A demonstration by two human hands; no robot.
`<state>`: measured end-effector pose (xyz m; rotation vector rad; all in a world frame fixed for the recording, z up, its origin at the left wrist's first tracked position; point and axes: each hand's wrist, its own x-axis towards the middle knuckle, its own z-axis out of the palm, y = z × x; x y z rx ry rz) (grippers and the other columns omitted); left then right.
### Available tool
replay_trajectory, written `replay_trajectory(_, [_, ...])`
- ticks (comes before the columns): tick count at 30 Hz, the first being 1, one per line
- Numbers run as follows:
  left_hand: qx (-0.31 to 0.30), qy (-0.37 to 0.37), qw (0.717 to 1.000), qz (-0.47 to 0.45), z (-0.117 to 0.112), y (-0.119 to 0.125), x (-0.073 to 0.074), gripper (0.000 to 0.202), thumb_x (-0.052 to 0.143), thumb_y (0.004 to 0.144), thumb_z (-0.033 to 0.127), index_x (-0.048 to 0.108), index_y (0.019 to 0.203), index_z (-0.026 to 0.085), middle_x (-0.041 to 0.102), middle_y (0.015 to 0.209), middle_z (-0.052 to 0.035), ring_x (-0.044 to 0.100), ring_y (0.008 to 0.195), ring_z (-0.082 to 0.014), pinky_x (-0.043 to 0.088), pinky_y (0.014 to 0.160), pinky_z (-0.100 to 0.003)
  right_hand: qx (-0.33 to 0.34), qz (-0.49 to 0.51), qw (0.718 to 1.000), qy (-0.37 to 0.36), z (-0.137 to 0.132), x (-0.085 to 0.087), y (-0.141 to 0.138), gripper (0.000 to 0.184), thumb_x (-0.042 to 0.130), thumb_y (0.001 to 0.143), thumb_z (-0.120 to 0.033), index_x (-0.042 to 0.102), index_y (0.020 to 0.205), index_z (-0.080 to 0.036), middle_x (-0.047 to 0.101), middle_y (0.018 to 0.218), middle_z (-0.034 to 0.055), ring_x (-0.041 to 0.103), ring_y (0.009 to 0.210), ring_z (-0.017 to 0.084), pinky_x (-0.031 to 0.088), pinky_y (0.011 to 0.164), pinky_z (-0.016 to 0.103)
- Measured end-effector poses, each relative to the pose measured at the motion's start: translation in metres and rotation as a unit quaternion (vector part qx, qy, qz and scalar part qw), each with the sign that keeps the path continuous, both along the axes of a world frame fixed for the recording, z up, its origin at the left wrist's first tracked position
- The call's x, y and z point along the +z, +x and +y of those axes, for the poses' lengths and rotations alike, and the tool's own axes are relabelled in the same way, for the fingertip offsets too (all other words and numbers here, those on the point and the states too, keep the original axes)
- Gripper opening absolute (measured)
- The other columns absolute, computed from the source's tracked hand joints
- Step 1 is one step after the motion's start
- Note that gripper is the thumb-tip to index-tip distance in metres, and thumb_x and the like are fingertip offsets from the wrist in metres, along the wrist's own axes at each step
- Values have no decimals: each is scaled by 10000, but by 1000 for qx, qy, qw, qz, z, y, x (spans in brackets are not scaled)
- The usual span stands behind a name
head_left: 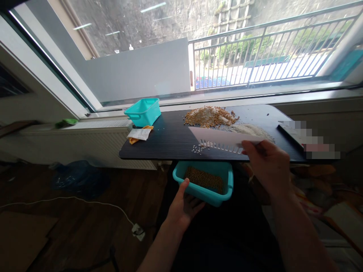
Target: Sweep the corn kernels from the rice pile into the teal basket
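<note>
My left hand supports a turquoise plastic bin from below and the near side, thumb over its rim. Brown beans or pellets cover the bin's floor; it sits just under the table's front edge. Between thumb and fingers, my right hand pinches a thin white card with a row of slots along its lower edge. The card is held over the dark table, above scattered white grains. Behind it lie a mixed heap of golden-brown beans and white grains and a pile of white rice-like grains.
Another turquoise bin stands at the table's left back corner, beside a white and yellow packet or cloth. A dark-edged flat object, partly pixelated, lies at the right. A window, a radiator and a power strip surround the table.
</note>
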<state>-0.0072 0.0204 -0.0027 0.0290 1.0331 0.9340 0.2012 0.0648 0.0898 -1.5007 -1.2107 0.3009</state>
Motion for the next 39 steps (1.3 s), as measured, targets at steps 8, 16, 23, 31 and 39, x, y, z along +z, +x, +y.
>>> replay_trajectory(8, [-1,-8,1000,-14,2,-2,-9,516,629,833,478,558,1224,148,620,1198,-150,632,1030,-288,533,886,-427,-25,-60,998,22,24,-9,3,265,610,739,-432,536,598,-221,632,586,6,608,570,164,444,550,269])
replay_trajectory(16, [-4,-7,1000,-4,0,3,0,486,587,859,480,559,1210,146,637,1142,-148,650,955,-265,538,831,-393,2,-31,999,18,21,-13,8,238,631,738,-408,567,603,-221,622,554,-8,570,532,147,431,515,262])
replay_trajectory(23, [-10,-9,1000,-8,-3,7,7,494,594,857,469,562,1213,127,641,1102,-149,649,926,-255,535,832,-392,-6,19,1000,1,22,-11,9,185,636,744,-373,609,656,-213,665,607,1,618,580,160,482,576,278])
replay_trajectory(31, [-22,-9,1000,-10,-3,10,8,460,605,847,474,593,1151,129,640,1102,-143,644,910,-241,515,860,-390,27,26,999,-7,33,-18,14,214,648,747,-386,610,666,-191,636,579,-14,603,576,143,458,562,256])
replay_trajectory(39, [-29,0,999,-20,-3,10,6,509,595,850,489,566,1208,128,630,1158,-154,648,961,-262,515,870,-403,32,69,997,-18,21,-15,16,232,678,747,-409,649,729,-180,671,630,11,604,588,135,467,591,246])
